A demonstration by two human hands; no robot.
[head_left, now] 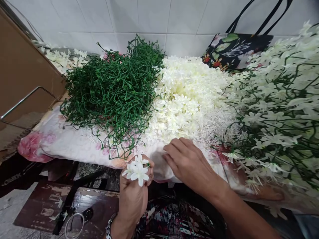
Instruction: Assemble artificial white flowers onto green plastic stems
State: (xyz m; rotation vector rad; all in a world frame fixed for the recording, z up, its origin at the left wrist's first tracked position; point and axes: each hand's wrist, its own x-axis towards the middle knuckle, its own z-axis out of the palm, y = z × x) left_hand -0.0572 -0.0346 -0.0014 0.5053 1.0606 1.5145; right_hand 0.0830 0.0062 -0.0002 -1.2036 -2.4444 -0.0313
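My left hand (136, 189) is closed around an artificial flower stem. White artificial blossoms (137, 171) show above its fingers, and a bit of green stem peeks out beside them. My right hand (185, 159) is at the front edge of a heap of loose white flower heads (181, 99), with its fingers bent together. Whatever is between those fingertips is hidden. Left of the flower heads lies a tangled pile of bare green plastic stems (112, 86). Thin white spiky pieces (219, 126) lie to the right of the heap.
A large bunch of assembled white flowers (279, 113) fills the right side. The piles rest on a floral cloth (74, 141). A dark flowered bag (236, 51) leans against the tiled wall (139, 16). At left stands a cardboard box (27, 56), with a brown wooden surface (96, 205) below.
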